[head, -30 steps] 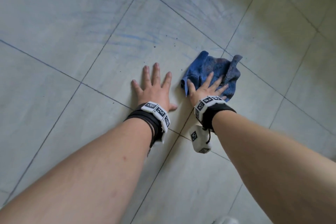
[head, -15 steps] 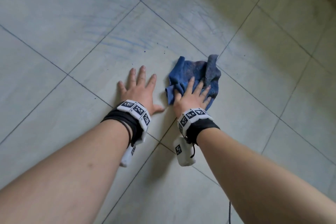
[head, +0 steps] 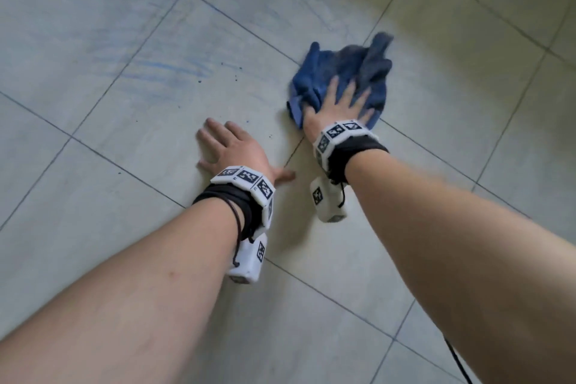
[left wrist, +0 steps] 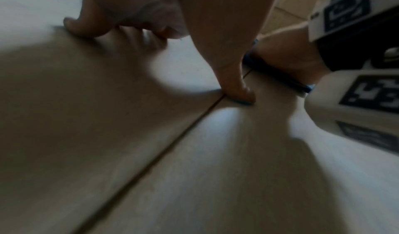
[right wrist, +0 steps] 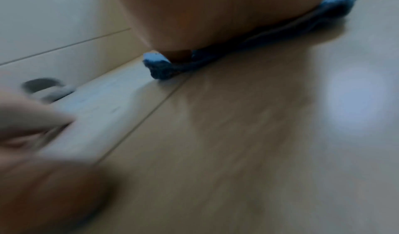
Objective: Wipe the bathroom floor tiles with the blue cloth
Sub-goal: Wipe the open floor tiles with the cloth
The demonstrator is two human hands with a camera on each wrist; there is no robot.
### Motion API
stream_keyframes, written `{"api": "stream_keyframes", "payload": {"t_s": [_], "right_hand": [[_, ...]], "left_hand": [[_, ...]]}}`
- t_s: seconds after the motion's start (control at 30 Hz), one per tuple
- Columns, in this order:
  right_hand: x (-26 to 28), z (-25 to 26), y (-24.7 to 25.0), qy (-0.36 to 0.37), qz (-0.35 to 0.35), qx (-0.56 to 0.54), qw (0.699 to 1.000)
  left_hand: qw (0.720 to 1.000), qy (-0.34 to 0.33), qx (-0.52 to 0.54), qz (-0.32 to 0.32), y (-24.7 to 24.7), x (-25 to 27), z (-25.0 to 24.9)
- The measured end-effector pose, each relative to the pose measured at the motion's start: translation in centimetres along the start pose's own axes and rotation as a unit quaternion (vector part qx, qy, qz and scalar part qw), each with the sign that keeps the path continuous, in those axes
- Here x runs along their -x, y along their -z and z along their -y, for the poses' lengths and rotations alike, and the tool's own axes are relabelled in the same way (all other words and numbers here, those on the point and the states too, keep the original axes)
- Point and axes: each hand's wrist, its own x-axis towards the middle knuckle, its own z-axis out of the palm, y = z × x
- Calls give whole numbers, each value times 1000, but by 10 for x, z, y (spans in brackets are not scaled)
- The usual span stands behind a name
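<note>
Resting near frame centre: left hand, fingers straight and flat on the floor tiles, holding nothing. Just beyond, upper right of centre: right hand pressing, fingers spread, on the crumpled blue cloth beside a grout line. Stretching beyond toward the upper right: bare tile.

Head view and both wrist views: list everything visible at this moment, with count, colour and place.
blue cloth: one, blue with greyed patches, crumpled on the floor under the right hand
floor tiles: many, pale grey, dark grout lines, faint blue streaks and dark specks left of the cloth
grey object: one, blurred, far left on the floor, cannot identify
wrist bands: two, white with black markers
left hand: flat on bare tile
right hand: fingers spread, pressing the cloth
</note>
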Motion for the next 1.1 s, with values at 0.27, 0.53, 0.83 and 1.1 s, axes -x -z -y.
{"api": "stream_keyframes", "payload": {"t_s": [0.27,0.53,0.83,1.1], "right_hand": [[12,-79,6,-34,8,6,999],[-5,-3,3,89,22,32,995],[-23,-114,42,-222,-74,-69,970],[-30,-31,42,-36,-1,7,999]], "left_hand": [[1000,12,-24,-4,2,2,-3],[1000,-10,-20,-12,2,3,1],[1000,-20,-24,-4,0,2,0],[999,-15,-32,-2,1,3,0]]}}
